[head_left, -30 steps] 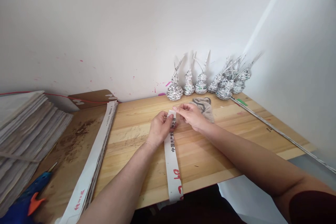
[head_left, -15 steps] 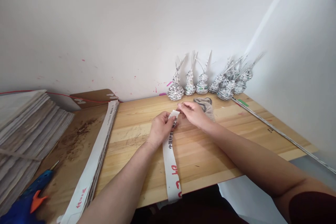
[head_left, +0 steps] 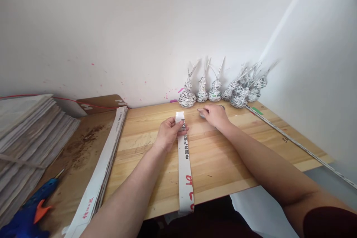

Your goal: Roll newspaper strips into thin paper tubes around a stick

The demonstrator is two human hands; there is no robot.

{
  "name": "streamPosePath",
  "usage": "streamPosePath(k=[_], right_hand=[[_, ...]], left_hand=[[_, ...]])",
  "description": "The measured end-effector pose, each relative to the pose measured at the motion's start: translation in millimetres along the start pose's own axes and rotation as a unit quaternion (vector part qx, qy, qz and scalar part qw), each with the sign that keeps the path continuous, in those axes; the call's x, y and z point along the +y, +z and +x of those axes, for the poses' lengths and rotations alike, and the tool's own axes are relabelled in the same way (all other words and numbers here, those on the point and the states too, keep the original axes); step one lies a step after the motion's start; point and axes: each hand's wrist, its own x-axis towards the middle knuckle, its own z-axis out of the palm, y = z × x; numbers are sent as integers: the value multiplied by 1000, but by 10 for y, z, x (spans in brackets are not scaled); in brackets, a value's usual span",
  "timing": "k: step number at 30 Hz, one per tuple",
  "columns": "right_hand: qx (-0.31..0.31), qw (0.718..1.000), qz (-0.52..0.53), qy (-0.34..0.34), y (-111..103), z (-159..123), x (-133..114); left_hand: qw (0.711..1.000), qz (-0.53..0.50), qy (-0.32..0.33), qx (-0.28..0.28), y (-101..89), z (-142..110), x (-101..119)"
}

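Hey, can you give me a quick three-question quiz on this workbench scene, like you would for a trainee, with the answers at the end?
1. True or false: the left hand pinches the paper strip near its far end, while the strip's other end reaches the near edge of the table.

2. Multiple choice: what stands in a row along the wall at the back?
a) Glass jars
b) Woven pieces with thin stems sticking up
c) Paint cans

3. Fill in the blank: the blue tool at the lower left has a part coloured ______.

Key: 1 true; 2 b; 3 orange.
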Motion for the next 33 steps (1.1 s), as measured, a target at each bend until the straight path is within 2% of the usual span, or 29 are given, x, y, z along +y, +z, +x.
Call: streamPosePath(k=[5, 8, 12, 14, 15, 16, 17, 19, 21, 24, 33], right_hand=[[9, 999, 43, -8, -1, 6, 46], [31, 994, 109, 7, -2, -2, 47], [111, 969, 209, 70, -67, -32, -45], [118, 949, 284, 66, -103, -69, -136], [87, 934, 343, 54, -111, -94, -188], [30, 913, 404, 41, -109, -121, -240], [-50, 886, 460, 34, -98, -150, -291], [-164, 831, 530, 38, -53, -202, -373], [-223, 792, 567, 35, 1, -238, -422], [-239, 772, 589, 26, 49, -253, -439], [-234, 767, 596, 42, 23, -245, -459]], left_hand=[[1000, 5, 3, 7, -6, 19, 2], [1000, 1, 17, 11, -1, 23, 7], [1000, 15, 21, 12, 9, 6, 25], [999, 26, 23, 7, 9, -4, 31], [999, 31, 27, 2, 7, -6, 31], [999, 35, 32, -3, 5, -7, 30], [999, 37, 36, -9, 2, -7, 28], [998, 39, 44, -18, -2, -5, 24], [998, 45, 49, -21, -4, -5, 23], [996, 67, 55, -19, -1, -9, 24], [978, 183, 94, 4, 25, -37, 39]])
